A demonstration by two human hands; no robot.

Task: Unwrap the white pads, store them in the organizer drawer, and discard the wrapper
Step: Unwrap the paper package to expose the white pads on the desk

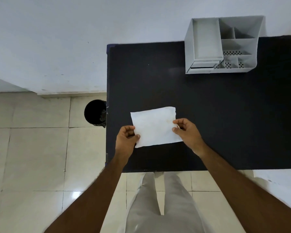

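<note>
A flat white packet [155, 126] is held low over the near-left part of the black desk [225, 115], its long axis running left to right between the two hands. The left hand [126, 138] is pinched shut on the left edge, the right hand [186, 130] on the right edge, so neither is nearer. The organizer [223, 46] is seen at the far right corner, well apart, nearer the right hand. A black bin [95, 112] is set on the floor just left of the desk, nearer the left hand.
</note>
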